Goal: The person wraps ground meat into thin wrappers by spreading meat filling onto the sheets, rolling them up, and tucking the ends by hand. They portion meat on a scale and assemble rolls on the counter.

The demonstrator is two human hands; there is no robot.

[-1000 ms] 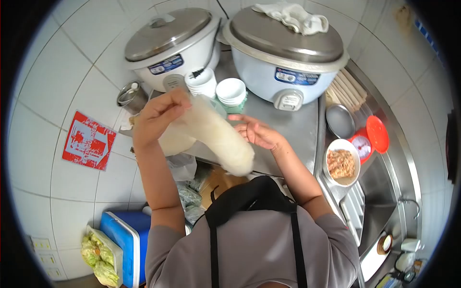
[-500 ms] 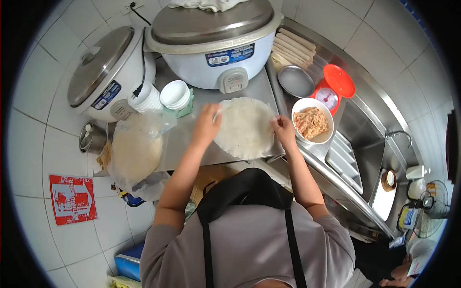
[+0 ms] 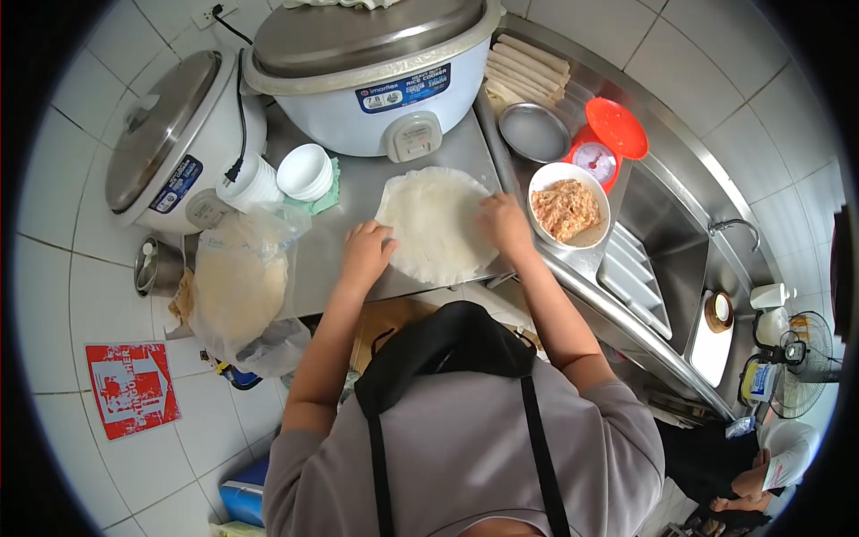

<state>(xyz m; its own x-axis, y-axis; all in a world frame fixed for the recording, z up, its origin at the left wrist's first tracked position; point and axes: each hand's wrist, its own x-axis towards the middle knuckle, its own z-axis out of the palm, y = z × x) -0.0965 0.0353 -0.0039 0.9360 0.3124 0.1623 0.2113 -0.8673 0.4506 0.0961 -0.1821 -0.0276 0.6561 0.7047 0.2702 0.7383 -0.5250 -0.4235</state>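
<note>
A round, thin, whitish wrapper sheet [image 3: 434,224] lies flat on the steel counter in front of me. My left hand [image 3: 367,255] is at its lower left edge, back upward, thumb apart from the fingers, with nothing seen in it. At the right edge, my right hand [image 3: 506,224] reaches over the sheet; its fingertips are smeared by motion. Just right of that hand stands a white bowl [image 3: 601,234] holding a pinkish minced filling [image 3: 565,211]. To the left, a clear plastic bag [image 3: 240,277] contains more pale round sheets.
Two large rice cookers [image 3: 353,112] stand behind, with stacked white bowls [image 3: 304,170] before them. Pale rolls [image 3: 528,67], a round metal pan [image 3: 535,132] and a red scale [image 3: 595,161] are at the back right. A sink [image 3: 667,201] lies right; another person [image 3: 787,456] is at lower right.
My left hand has moved down along the sheet's left edge. My right hand has shifted up and inward over the right edge. The whole view has shifted slightly.
</note>
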